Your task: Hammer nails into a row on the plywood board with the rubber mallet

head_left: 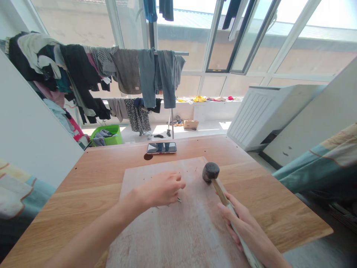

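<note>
My right hand (245,222) is wrapped round the pale handle of a mallet (211,171). The mallet's black head is at the far right edge of a worn wooden board (164,238). Over the board's upper middle, my left hand (163,187) hovers or rests with its fingers curled inward. Whatever its fingertips may hold is hidden. Just below those fingers lies a small metallic piece (179,200), perhaps a nail, too small to make out. Tiny dark specks or holes dot the board around my left hand.
The board lies on a wooden table (267,201). A phone (161,147) sits near the table's far edge, beside a dark round hole (148,157). Beyond are a clothes rack with hanging laundry (126,70), a green basket (113,138) and a cardboard box (191,124). Curtains hang on both sides.
</note>
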### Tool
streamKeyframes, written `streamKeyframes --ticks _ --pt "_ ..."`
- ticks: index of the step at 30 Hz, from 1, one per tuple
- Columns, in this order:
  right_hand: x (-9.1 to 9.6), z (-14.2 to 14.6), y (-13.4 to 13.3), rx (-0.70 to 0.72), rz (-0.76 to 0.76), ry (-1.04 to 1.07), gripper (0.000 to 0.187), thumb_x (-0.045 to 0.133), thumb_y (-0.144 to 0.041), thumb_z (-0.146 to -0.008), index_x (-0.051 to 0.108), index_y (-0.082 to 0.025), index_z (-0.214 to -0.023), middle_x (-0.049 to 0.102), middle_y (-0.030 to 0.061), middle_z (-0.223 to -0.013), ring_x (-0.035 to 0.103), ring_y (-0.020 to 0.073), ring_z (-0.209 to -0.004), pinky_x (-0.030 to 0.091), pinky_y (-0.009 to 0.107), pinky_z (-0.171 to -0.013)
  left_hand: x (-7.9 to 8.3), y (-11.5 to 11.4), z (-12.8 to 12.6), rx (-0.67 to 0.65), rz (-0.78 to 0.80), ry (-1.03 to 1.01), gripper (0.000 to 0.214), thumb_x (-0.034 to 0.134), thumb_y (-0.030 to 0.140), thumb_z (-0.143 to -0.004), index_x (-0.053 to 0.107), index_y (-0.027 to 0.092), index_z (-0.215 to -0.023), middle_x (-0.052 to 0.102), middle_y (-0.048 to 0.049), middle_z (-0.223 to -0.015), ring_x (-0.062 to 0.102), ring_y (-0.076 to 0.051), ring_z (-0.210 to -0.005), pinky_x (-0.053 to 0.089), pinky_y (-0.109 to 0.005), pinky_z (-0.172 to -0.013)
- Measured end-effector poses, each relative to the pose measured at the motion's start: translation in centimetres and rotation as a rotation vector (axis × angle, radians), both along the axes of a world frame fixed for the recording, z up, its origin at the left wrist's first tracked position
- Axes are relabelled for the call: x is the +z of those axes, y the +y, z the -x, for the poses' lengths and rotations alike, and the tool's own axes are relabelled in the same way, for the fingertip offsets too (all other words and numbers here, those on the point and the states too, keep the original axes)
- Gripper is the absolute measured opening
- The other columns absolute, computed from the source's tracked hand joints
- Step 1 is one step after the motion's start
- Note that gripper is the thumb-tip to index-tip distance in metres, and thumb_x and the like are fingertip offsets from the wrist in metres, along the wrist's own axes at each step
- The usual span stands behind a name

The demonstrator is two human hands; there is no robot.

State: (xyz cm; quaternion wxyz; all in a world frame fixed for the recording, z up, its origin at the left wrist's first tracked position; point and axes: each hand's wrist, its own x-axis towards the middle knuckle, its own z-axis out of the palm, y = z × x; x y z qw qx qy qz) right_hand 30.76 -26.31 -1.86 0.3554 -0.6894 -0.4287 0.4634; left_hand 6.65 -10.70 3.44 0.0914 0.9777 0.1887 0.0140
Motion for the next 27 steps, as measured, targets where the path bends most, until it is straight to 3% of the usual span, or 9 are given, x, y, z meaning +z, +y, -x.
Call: streamKeyframes --ticks 3,11,15,19,22,27 --pt "0.4 0.2 0.2 -0.017 0.012 -0.001 0.075 0.052 -0.066 -0.088 0.04 -0.016 -0.143 0.042 -0.013 -0.043 0.039 0.0108 -0.032 0.039 0.018 -0.029 -0.1 -1.2 -0.2 -0.018 -0.034 0.08 0.006 0.063 0.014 -0.082 0.064 0.019 -0.086 0.066 -0.0059 -0.086 0.062 -0.022 -0.078 0.047 -0.032 -0.066" --pt "0.1 -0.1 0.2 0.012 0.025 -0.026 0.076 0.049 -0.065 -0.09 0.037 -0.014 -0.146 0.041 -0.0133 -0.037 0.037 0.0117 -0.031 0.038 0.018 -0.029 0.0 -0.9 -1.5 -0.025 0.077 0.106 0.011 0.06 0.009 -0.077 0.06 0.02 -0.077 0.064 -0.0016 -0.073 0.056 -0.018 -0.066 0.042 -0.029 -0.06" --pt "0.1 0.0 0.1 -0.012 0.034 -0.015 0.081 0.05 -0.064 -0.09 0.03 -0.013 -0.15 0.041 -0.0136 -0.037 0.038 0.0125 -0.03 0.038 0.018 -0.029 -1.0 1.3 -2.3 0.026 0.327 -0.244 0.017 0.061 0.007 -0.072 0.064 0.019 -0.083 0.064 -0.0006 -0.083 0.059 -0.015 -0.073 0.047 -0.025 -0.067" --pt "0.1 0.2 0.1 -0.035 0.013 -0.003 0.078 0.053 -0.061 -0.091 0.034 -0.014 -0.149 0.042 -0.0135 -0.041 0.04 0.0119 -0.031 0.038 0.018 -0.028 -3.3 3.8 -4.1 0.295 0.526 -0.666 0.012 0.061 0.009 -0.074 0.065 0.017 -0.082 0.067 -0.0004 -0.082 0.062 -0.013 -0.073 0.051 -0.024 -0.071" --pt "0.1 0.2 0.1 -0.036 0.001 0.006 0.071 0.054 -0.061 -0.091 0.039 -0.016 -0.144 0.043 -0.0131 -0.045 0.039 0.0107 -0.031 0.038 0.018 -0.028 -4.7 4.7 -5.2 0.399 0.56 -0.758 0.007 0.061 0.013 -0.079 0.066 0.017 -0.082 0.07 -0.0002 -0.077 0.063 -0.013 -0.071 0.052 -0.026 -0.073" --pt "0.5 0.4 0.1 -0.029 0.012 0.013 0.071 0.051 -0.06 -0.092 0.037 -0.015 -0.145 0.04 -0.0139 -0.041 0.035 0.0104 -0.031 0.037 0.017 -0.028 -5.4 4.4 -5.4 0.424 0.526 -0.747 0.006 0.063 0.016 -0.08 0.069 0.018 -0.083 0.068 0.001 -0.072 0.06 -0.013 -0.066 0.05 -0.025 -0.07"
